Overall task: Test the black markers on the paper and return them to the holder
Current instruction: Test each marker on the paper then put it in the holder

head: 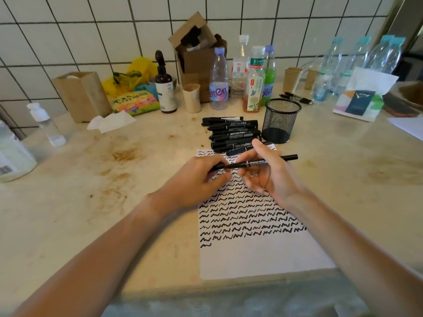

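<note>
Paper [263, 259]: on bench [91, 213], rows of black squiggles.
Left hand [196, 179]: fingers pinching marker [254, 163] cap end.
Right hand [270, 172]: fingers grasping marker barrel.
Spare markers [233, 133]: piled beside mesh holder [280, 120].

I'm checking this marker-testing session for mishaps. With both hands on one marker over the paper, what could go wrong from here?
1. The left hand and right hand hold the marker just over the paper; an uncapped tip might stain fingers.
2. The pile of markers lies loose beside the empty holder; a nudge could roll some away.
</note>
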